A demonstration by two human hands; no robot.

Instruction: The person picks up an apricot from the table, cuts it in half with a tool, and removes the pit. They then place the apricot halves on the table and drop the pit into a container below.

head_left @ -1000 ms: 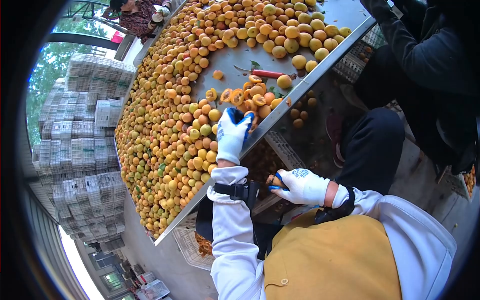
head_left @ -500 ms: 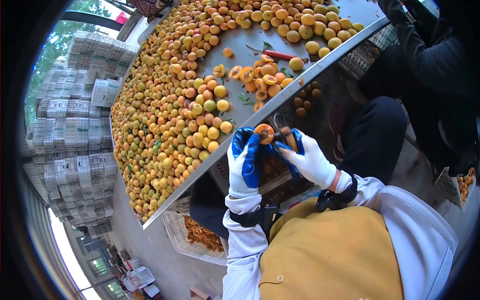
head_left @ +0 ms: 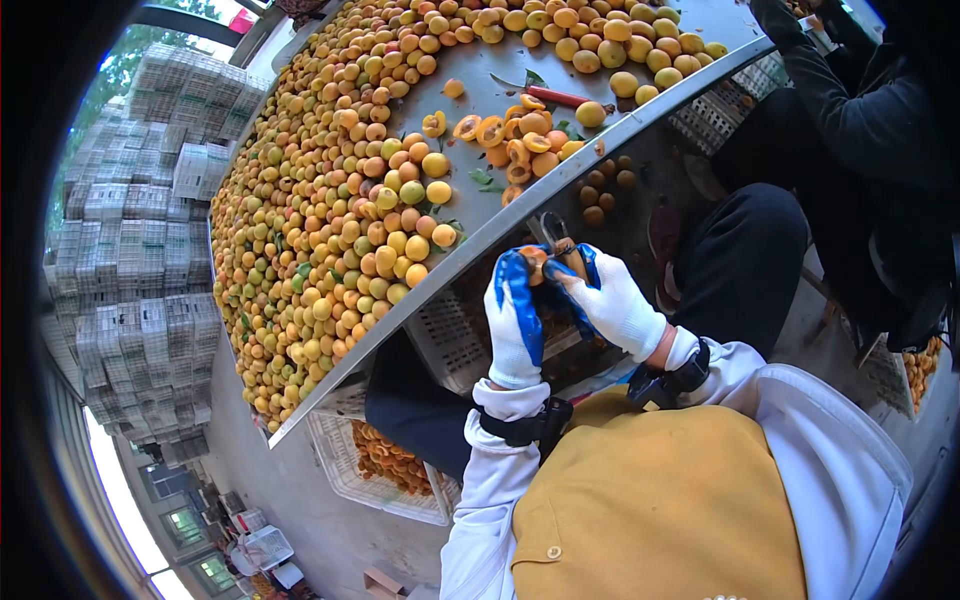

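Note:
My left hand [head_left: 516, 318], in a white glove with blue-coated fingers, is closed around a cut apricot [head_left: 536, 262] just below the metal table edge. Beside it, my right hand [head_left: 612, 305], gloved the same way, grips a tool with a wooden handle [head_left: 572, 260] and a looped metal end. Its fingertips meet the apricot, and both hands partly cover the fruit. On the table above lies a small heap of apricot halves [head_left: 518, 140]. A red-handled knife [head_left: 556, 97] rests behind that heap.
Many whole apricots [head_left: 330, 240] cover the metal table [head_left: 452, 125]. Below it stand a white crate of apricot halves [head_left: 385, 455] and another crate [head_left: 440, 335]. A co-worker's dark sleeve [head_left: 870, 130] shows at right. Stacked crates [head_left: 140, 250] rise at left.
My left hand has moved right and turned inward, closer to my right hand. The apricot's cut face, plain before, is now more covered by fingers. The view has shifted slightly.

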